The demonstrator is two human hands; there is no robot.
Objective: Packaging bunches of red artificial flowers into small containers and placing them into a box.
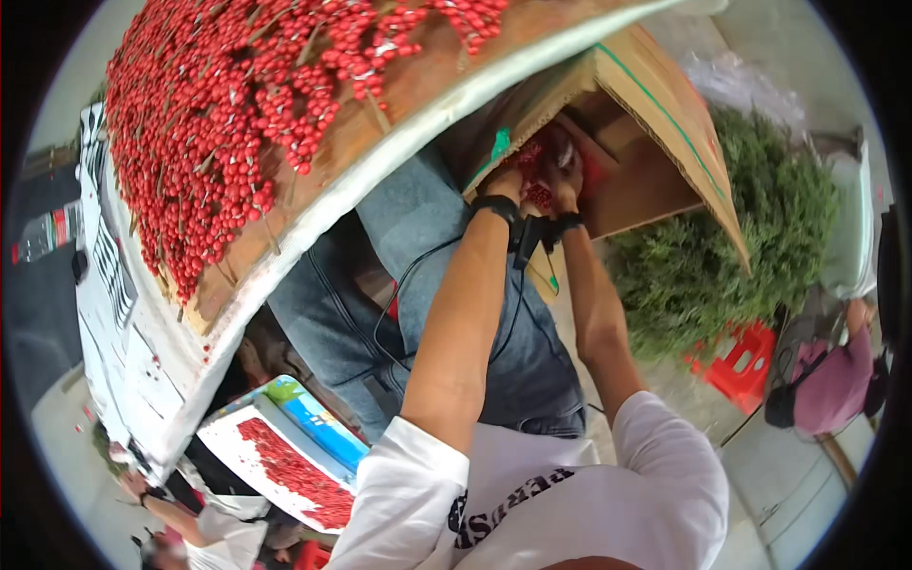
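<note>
Where they meet, both hands [537,185] seemingly around red berries [534,176].

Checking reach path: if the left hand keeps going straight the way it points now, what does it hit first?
Probably the red berry sprigs inside the open cardboard box. The left hand points into the box opening and looks already at the berries; depth is unclear. Behind them is the box's inner wall.

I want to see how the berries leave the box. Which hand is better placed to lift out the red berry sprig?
Probably the left hand: it seems to close on the red berry sprig in the cardboard box. The right hand is beside it, its grip unclear.
</note>
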